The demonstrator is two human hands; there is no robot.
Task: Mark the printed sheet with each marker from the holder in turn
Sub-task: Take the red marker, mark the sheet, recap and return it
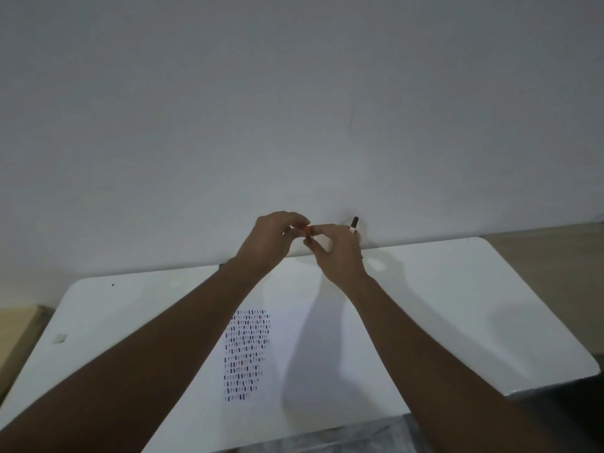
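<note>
Both my hands are raised above the far edge of the white table [457, 289]. My left hand [271, 238] and my right hand [336, 253] meet on a red marker [307, 231], of which only a short red piece shows between the fingertips. I cannot tell which part is cap and which is barrel. Behind my right hand a black-capped marker [354, 223] stands upright; its holder is hidden by the hand. The printed sheet [294, 338] lies flat below my arms, with a block of short dark and reddish marks [246, 354] on its left part.
A plain wall [294, 109] rises right behind the table's far edge. A small pale scrap [60, 338] lies near the table's left edge. My forearms cast shadows across the sheet and the table's right side. Floor shows at both sides.
</note>
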